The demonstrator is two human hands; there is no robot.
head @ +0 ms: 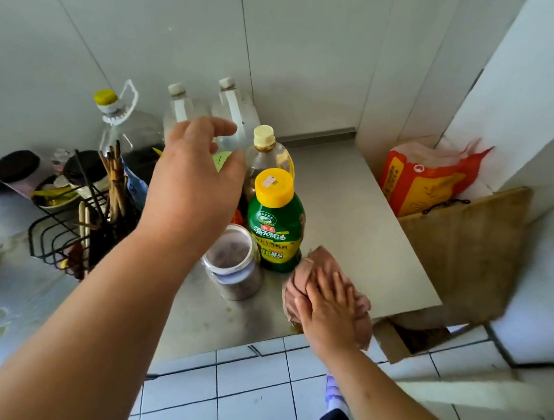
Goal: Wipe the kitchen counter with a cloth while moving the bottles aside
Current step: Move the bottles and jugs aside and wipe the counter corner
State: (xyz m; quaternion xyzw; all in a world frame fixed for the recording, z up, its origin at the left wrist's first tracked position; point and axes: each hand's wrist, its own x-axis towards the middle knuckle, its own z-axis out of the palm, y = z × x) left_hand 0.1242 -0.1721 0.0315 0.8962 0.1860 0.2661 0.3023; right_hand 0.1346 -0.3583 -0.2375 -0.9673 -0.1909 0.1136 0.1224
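My right hand [330, 309] presses flat on a pinkish cloth [311, 269] at the counter's [349, 213] front edge. My left hand [194, 179] hovers open above the bottles, fingers spread, holding nothing. Below it stand a green bottle with a yellow cap [275, 222], a brown bottle with a cream cap [265, 154] and a clear lidded jar [234, 262]. Two clear bottles [178, 108] with white caps stand against the wall behind, next to a large oil jug with a yellow cap [119, 124].
A black wire rack [62, 234] with chopsticks and dishes stands at the left. An orange bag [421, 182] and a wooden cutting board [466, 248] lean in the right corner beyond the counter's edge. White tiled floor lies below.
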